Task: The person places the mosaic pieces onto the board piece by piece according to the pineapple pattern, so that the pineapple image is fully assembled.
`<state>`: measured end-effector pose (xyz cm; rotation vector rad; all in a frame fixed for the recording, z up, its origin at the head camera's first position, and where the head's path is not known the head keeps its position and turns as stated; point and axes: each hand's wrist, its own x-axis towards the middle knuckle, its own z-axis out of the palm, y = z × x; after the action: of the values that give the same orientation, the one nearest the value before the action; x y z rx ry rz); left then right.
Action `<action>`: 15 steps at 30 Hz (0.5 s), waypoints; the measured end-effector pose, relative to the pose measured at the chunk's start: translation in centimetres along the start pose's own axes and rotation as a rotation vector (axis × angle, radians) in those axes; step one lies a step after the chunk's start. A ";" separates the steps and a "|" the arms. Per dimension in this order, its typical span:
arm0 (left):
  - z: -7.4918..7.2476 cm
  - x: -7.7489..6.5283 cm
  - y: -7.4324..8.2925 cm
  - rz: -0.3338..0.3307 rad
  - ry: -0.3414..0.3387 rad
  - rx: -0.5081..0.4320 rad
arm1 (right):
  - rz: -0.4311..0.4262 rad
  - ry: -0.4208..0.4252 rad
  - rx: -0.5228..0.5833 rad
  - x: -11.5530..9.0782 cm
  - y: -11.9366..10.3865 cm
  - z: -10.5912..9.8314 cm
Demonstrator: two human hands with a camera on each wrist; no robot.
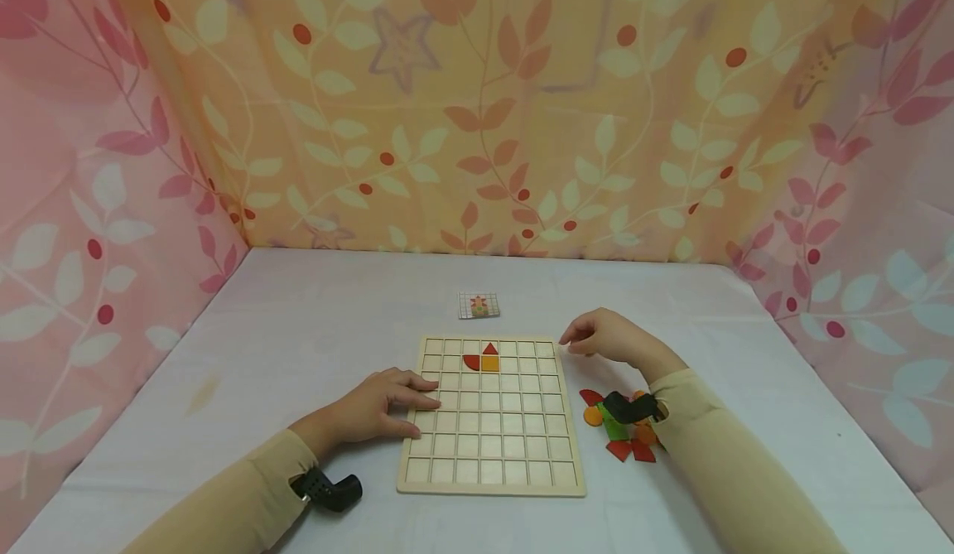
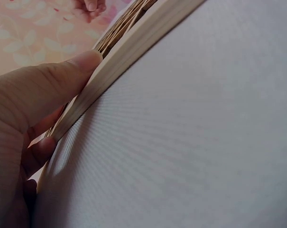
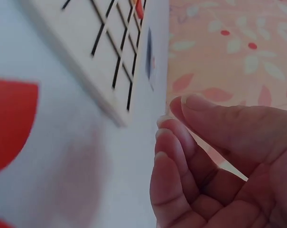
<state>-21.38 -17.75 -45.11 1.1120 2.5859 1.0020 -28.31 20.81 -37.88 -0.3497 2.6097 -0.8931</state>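
Observation:
My left hand (image 1: 383, 405) rests at the left edge of a wooden grid board (image 1: 490, 473), fingers over its rim. In the left wrist view the thumb (image 2: 62, 80) touches the board's side. On the grid's upper part sit a red triangle (image 1: 489, 349), a yellow-orange square (image 1: 489, 363) below it and a red quarter-circle (image 1: 472, 362) left of the square. My right hand (image 1: 614, 339) hovers near the board's top right corner. Its fingers are loosely bent, thumb tip close to the index finger, and nothing shows between them in the right wrist view.
Behind the board lies a small gridded picture card (image 1: 479, 305). To the board's right is a loose pile of red, orange and green pieces (image 1: 617, 428), partly hidden under the right wrist's black camera (image 1: 629, 407). Patterned cloth (image 1: 492, 123) hangs around the white table (image 1: 313, 314).

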 end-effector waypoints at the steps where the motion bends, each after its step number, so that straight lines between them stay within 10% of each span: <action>1: 0.0 0.0 0.0 -0.001 0.000 0.002 | 0.001 -0.002 -0.009 -0.3 0.4 -0.1; 15: 0.1 0.1 -0.1 -0.004 0.005 0.003 | 0.096 -0.088 0.014 -3.4 3.1 1.5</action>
<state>-21.43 -17.69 -45.23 1.1064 2.5938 1.0017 -24.94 23.53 -40.06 -0.2515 2.5156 -0.8443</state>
